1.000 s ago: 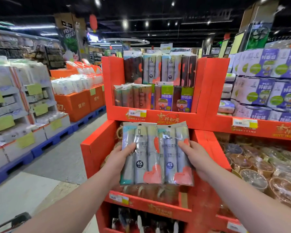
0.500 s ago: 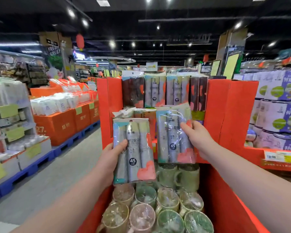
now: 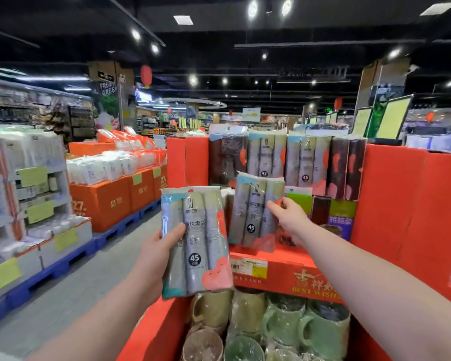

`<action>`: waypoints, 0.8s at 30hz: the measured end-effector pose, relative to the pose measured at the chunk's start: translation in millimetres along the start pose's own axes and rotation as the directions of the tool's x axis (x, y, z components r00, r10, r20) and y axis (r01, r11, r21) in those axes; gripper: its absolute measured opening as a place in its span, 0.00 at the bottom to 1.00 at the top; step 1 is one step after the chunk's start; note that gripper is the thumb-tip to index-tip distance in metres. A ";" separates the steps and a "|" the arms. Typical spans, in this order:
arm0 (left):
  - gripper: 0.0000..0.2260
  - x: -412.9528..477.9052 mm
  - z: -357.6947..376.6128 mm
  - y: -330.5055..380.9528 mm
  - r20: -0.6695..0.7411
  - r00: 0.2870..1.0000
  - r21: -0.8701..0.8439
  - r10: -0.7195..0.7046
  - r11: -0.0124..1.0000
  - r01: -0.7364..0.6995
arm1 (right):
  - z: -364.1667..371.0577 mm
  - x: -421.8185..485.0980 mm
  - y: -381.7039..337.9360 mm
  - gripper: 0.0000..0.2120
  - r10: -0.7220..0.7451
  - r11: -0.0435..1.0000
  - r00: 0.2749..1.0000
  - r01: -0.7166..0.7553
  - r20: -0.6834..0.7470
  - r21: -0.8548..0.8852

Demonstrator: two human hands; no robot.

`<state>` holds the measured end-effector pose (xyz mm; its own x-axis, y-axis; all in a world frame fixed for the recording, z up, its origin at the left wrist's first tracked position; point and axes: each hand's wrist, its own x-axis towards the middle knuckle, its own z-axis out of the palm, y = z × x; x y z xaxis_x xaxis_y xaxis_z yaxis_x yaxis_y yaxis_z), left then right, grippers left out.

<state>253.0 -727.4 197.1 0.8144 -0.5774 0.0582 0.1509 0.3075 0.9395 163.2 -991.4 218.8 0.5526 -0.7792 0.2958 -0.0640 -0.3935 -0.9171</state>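
Left hand [image 3: 156, 254] holds near pack [image 3: 195, 243] upright; right hand [image 3: 289, 220], extended, grips far pack [image 3: 253, 209].

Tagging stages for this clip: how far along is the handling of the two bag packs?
Done: each hand grips one pack. In hand: the right hand holds the right pack upright at the red display shelf, before the stocked rows; contact with the shelf is unclear. To do: the left pack, gripped by the left hand above the mugs, is not yet placed.
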 end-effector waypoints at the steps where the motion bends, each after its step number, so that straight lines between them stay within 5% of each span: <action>1: 0.09 0.6 -0.9 1.0 -0.009 1.000 0.000 0.007 1.000 -0.007 | 4.4 7.6 6.6 0.14 0.028 1.000 0.999 -0.028 0.014 0.003; 9: 0.07 5.8 -1.6 -2.6 -0.081 0.996 0.022 0.041 0.999 -0.039 | 34.3 44.9 50.9 0.09 0.178 0.980 0.981 -0.170 0.074 -0.104; 17: 0.10 9.9 15.6 -9.7 -0.088 0.996 0.032 0.020 0.999 -0.017 | 35.2 54.5 50.3 0.24 0.245 0.927 0.966 -0.209 0.081 -0.311; 20: 0.10 14.6 26.9 -13.5 -0.067 0.998 0.041 0.000 0.999 0.002 | 25.9 44.6 36.8 0.30 0.210 0.942 0.977 -0.191 0.041 -0.277; 22: 0.11 20.8 35.4 -16.1 -0.067 0.998 0.052 -0.008 0.999 0.012 | 16.5 28.5 17.2 0.24 0.071 0.968 0.997 -0.077 -0.031 -0.241; 24: 0.13 29.2 44.9 -19.8 -0.059 0.998 0.071 -0.011 0.997 0.015 | 6.0 6.7 -6.4 0.12 0.057 0.998 0.982 -0.062 0.178 0.021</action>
<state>248.6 -784.3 195.4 0.8443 -0.5352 0.0281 0.1228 0.2441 0.9619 172.3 -991.2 225.0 0.6873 -0.7009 0.1907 -0.0802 -0.3341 -0.9391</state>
